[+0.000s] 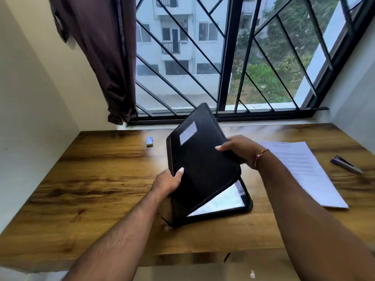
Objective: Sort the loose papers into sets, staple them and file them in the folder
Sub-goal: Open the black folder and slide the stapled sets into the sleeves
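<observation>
A black zip folder [203, 165] stands half-open on the wooden desk [91, 179], its cover lifted off the base. White paper [221, 199] shows inside the lower half. My left hand [168, 182] grips the cover's left edge, thumb on top. At the cover's right edge, my right hand [239, 149] holds on; a thin bracelet circles that wrist. A set of printed white papers [304, 169] lies flat on the desk to the right. Beyond them, near the right edge, rests a dark stapler [346, 164].
A small blue and white box [149, 141] sits at the back left of the desk. A barred window [223, 57] runs behind the desk, with a dark curtain [101, 57] hanging at its left. Walls close in on both sides.
</observation>
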